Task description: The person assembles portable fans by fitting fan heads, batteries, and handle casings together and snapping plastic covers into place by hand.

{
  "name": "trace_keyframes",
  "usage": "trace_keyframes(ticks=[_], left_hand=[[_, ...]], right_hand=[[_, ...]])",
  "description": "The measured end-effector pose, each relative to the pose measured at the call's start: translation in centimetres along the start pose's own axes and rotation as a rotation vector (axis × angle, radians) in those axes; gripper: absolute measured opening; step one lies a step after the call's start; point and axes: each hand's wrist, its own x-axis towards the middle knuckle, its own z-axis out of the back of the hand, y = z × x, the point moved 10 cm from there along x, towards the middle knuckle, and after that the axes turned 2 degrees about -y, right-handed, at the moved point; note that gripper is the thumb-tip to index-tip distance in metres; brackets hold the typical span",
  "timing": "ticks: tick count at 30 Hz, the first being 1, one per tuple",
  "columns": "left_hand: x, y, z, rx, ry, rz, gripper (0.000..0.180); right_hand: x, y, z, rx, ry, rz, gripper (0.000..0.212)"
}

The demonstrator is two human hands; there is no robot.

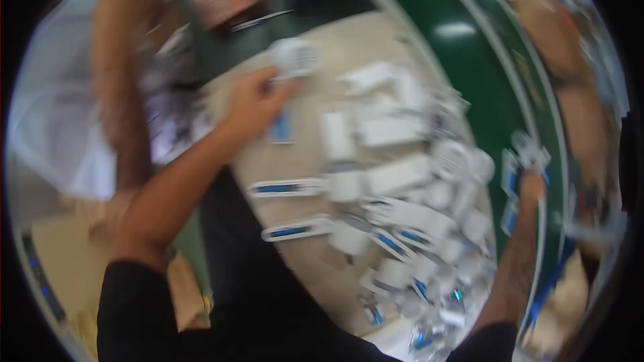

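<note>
The picture is blurred by motion. My left hand [253, 102] reaches forward over a beige tabletop [305, 154] and grips a small white packet [293, 57] at its fingertips. My right hand [531, 184] is out at the right, past the table's edge, holding a white and blue packet [526, 154]. Many similar white packets with blue stripes [402, 214] lie scattered across the right half of the tabletop. Two long flat ones [288, 189] lie apart nearer me.
Another person's bare forearm and white sleeve [114, 80] are at the left. A green floor with a white line [463, 47] curves past the table at the right. Brown cardboard boxes [550, 27] stand at the far right.
</note>
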Motion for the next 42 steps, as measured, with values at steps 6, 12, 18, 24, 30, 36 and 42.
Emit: trace_keyframes(ticks=[6,12,18,24,30,36,42], left_hand=[[-1.0,-1.6,2.8,0.117,-0.081,0.027,0.03],[-1.2,-1.2,2.7,0.057,-0.077,0.025,0.026],[-1.0,-1.5,0.8,-0.034,-0.096,-0.102,0.024],[-2.2,1.1,3.6,0.018,-0.062,0.111,0.019],[-0.1,2.4,1.9,-0.111,-0.006,0.071,0.027],[-0.5,3.1,1.2,-0.109,0.021,0.07,0.026],[0.3,2.6,0.8,-0.191,-0.015,-0.005,0.026]], right_hand=[[9.7,-1.4,-4.9,0.655,0.448,-0.714,0.065],[19.3,2.5,7.4,0.862,0.065,-0.374,0.063],[17.0,3.5,9.1,0.653,0.519,-0.164,0.056],[15.2,13.4,17.3,0.878,0.794,0.032,0.052],[12.0,8.5,15.6,0.936,0.858,-0.18,0.053],[8.4,7.3,21.2,1.194,1.022,-0.293,0.068],[7.4,10.4,22.6,0.994,0.878,-0.099,0.059]])
